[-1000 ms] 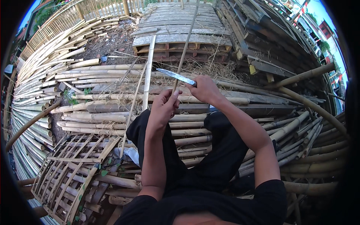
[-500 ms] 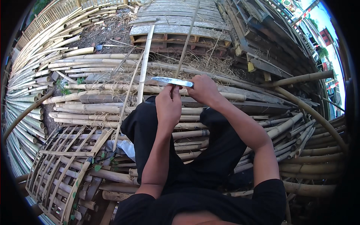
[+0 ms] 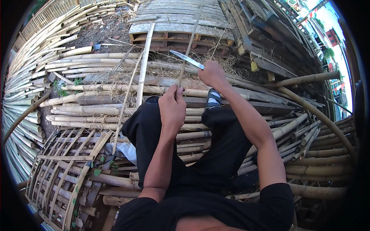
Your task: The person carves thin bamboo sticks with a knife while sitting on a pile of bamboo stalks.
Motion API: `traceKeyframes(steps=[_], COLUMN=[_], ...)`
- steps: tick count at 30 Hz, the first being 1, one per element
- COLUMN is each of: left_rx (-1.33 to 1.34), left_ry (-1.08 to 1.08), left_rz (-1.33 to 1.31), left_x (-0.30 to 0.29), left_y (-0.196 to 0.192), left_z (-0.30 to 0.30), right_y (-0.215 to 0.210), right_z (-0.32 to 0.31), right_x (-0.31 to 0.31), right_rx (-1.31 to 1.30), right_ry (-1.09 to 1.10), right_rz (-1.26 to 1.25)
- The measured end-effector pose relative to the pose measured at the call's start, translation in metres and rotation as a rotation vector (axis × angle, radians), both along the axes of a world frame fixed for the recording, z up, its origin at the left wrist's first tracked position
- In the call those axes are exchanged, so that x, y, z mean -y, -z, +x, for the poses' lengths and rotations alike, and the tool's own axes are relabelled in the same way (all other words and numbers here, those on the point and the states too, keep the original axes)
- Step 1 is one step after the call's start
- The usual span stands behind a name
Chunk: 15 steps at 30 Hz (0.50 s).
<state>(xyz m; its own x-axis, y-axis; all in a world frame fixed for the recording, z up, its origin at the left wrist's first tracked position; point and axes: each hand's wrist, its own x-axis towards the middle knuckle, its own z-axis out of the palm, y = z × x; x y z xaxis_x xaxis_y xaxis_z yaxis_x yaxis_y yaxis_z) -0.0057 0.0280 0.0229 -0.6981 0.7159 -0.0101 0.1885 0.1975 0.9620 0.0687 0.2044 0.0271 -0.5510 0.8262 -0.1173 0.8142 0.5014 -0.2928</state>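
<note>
A thin bamboo strip (image 3: 189,43) runs up and away from my left hand (image 3: 172,106), whose fingers pinch its near end above my knees. My right hand (image 3: 214,75) is wrapped round the handle of a knife (image 3: 186,59). The bright blade points to the upper left and lies across the strip in this view; whether it touches the strip I cannot tell. The knife's handle is mostly hidden in my fist. Left of my left hand, a wider pale bamboo slat (image 3: 145,65) leans upward from beside my left knee.
Bamboo poles (image 3: 96,110) lie under and around my legs. A wooden pallet (image 3: 181,29) stands ahead, with stacked pallets (image 3: 275,38) to its right. An open-weave bamboo lattice (image 3: 63,169) is at lower left. A curved pole (image 3: 320,113) rises at right.
My right hand has moved the knife right and farther along the strip, away from my left hand. The blade has tilted from nearly level to slanting. My left hand has stayed almost in place.
</note>
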Motion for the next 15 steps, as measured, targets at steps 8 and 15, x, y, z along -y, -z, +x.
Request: traceKeyframes(steps=[8,15], left_rx=[-0.07,-0.054], left_ry=[-0.042,0.018], left_rz=[0.076,-0.064], left_x=[-0.003,-0.003], left_y=[0.007,-0.003], left_z=[0.0,0.001], right_y=[-0.009,-0.007], right_z=[-0.001,-0.003], right_x=[0.051,0.014], right_rx=[0.127,0.128], right_ry=[-0.164,-0.115], right_rz=[-0.065,0.027])
